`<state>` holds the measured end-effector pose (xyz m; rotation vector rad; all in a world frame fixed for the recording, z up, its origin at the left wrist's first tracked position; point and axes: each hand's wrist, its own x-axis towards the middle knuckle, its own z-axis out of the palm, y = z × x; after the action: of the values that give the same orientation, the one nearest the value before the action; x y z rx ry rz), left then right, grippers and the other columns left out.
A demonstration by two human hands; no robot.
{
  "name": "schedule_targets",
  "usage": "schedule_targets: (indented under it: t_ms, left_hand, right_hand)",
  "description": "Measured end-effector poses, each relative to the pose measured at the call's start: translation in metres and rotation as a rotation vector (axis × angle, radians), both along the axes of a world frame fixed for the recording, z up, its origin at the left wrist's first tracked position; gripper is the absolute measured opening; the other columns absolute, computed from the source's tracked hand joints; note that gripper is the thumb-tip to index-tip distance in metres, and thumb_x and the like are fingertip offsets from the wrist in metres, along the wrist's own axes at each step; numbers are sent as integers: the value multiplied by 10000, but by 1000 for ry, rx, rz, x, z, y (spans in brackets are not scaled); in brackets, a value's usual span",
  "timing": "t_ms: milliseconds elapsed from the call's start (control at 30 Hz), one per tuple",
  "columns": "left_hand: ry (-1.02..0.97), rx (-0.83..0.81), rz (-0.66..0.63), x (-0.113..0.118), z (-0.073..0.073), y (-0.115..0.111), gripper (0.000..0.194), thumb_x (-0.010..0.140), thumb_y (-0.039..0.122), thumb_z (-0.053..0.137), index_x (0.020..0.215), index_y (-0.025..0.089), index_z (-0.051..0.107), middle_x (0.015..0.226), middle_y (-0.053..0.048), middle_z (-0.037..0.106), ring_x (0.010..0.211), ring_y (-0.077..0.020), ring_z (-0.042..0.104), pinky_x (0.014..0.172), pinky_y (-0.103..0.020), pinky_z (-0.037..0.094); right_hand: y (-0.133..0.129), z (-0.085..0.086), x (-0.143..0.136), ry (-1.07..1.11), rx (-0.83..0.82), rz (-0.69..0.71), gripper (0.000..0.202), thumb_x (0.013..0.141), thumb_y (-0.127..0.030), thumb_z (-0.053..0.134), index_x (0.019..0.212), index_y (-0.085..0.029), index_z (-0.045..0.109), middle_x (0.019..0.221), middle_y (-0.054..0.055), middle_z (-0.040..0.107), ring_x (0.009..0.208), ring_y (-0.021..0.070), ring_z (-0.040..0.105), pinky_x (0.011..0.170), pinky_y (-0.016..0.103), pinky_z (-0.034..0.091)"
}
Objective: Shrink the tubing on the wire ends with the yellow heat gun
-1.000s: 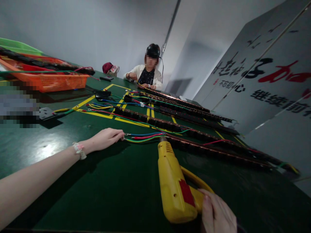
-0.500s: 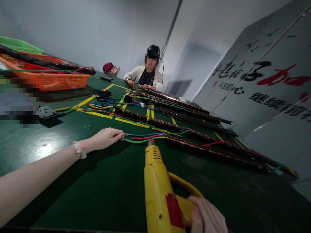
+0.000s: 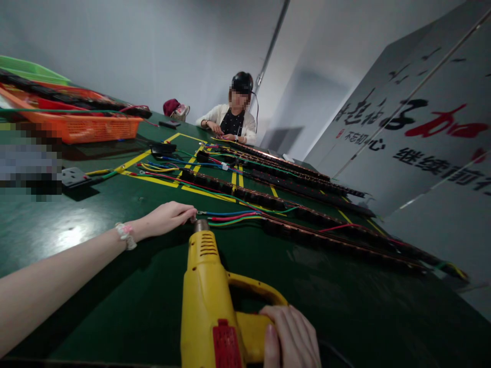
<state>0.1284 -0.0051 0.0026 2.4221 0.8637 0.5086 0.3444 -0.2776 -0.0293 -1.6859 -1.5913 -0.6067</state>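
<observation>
Over the counter (image 3: 126, 306), your left hand (image 3: 169, 219) pinches the wires (image 3: 233, 217) by their ends; your right hand (image 3: 292, 335) grips the heat gun (image 3: 203, 291), its nozzle (image 3: 201, 225), shifted leftward, likely directing heat there.

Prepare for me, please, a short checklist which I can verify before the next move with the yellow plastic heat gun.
1. Right hand grips the handle of the yellow plastic heat gun: ok.
2. Left hand pinches the metal-tipped end of the thin blue wire: ok, as far as visible.
3. Short metal nozzle well clear of the left fingertips: not ok, it appears right beside them.
4. Thin red wire has its near end in the left hand: not ok, that end lies outside the fingers.
5. Heat gun switched on: cannot tell.
</observation>
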Motion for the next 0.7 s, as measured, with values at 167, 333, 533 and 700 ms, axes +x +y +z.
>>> schedule_targets:
  t_ms: [167,333,533,700]
  left_hand:
    - [4,19,6,1,-2,2,466,929,489,266,788,196,600,709,-7,609,689,-161,556,651,-238,377]
    - [19,13,8,0,-3,3,476,937,485,258,836,193,621,758,-17,632,725,-171,568,688,-245,383]
    - [19,9,7,0,1,-1,462,943,470,267,793,187,599,667,6,573,647,-149,541,626,-238,359]
    - [7,-17,2,-1,0,0,470,947,461,264,825,189,628,669,9,576,646,-142,544,625,-235,356]
  right_hand:
    - [6,3,-14,27,-25,20,228,909,-258,350,849,-225,568,772,9,635,769,160,588,867,356,368]
    - [6,3,-12,45,-19,58,219,917,-265,361,882,-225,573,802,3,645,798,159,598,886,356,371]
    - [2,4,3,83,-58,49,285,953,-363,344,897,-230,590,832,9,650,817,158,600,917,354,366]
    - [-4,6,21,113,-91,-21,363,962,-426,316,873,-225,604,848,23,653,850,172,597,939,359,351]
